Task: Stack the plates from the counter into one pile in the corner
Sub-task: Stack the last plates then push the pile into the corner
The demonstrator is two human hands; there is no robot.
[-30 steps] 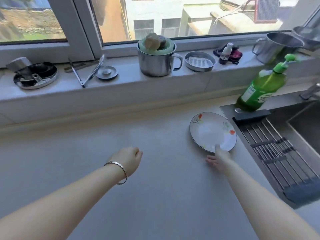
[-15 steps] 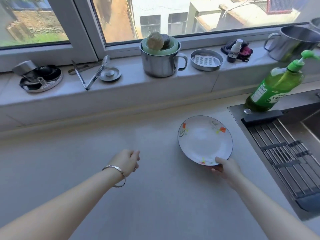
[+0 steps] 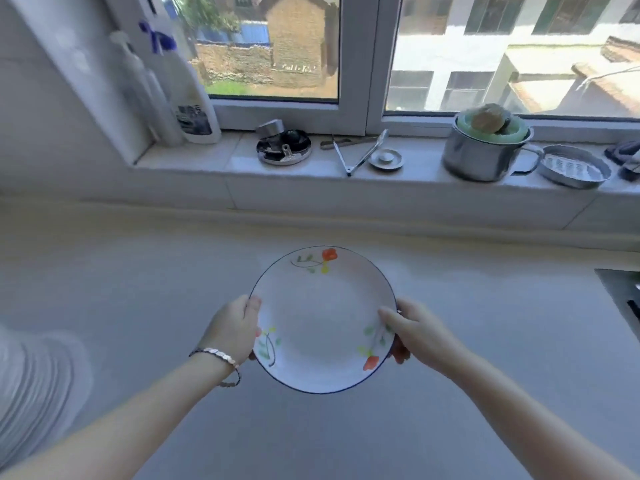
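A white plate (image 3: 322,317) with a thin blue rim and orange flowers is held above the grey counter (image 3: 138,289), in the middle of the head view. My left hand (image 3: 233,332), a bracelet on its wrist, grips the plate's left edge with the thumb on top. My right hand (image 3: 414,332) grips the right edge the same way, its fingers curled underneath. No other plate shows in view.
The window sill holds white bottles (image 3: 188,98) at the left corner, a black-and-metal lid (image 3: 284,147), tongs (image 3: 363,155), a steel mug (image 3: 485,154) with sponges and a metal dish (image 3: 573,166). The sink's edge (image 3: 620,289) shows at the right.
The plate has come off the counter by the sink and moved left. My left hand has joined the right in holding it. The view has swung left toward the corner.
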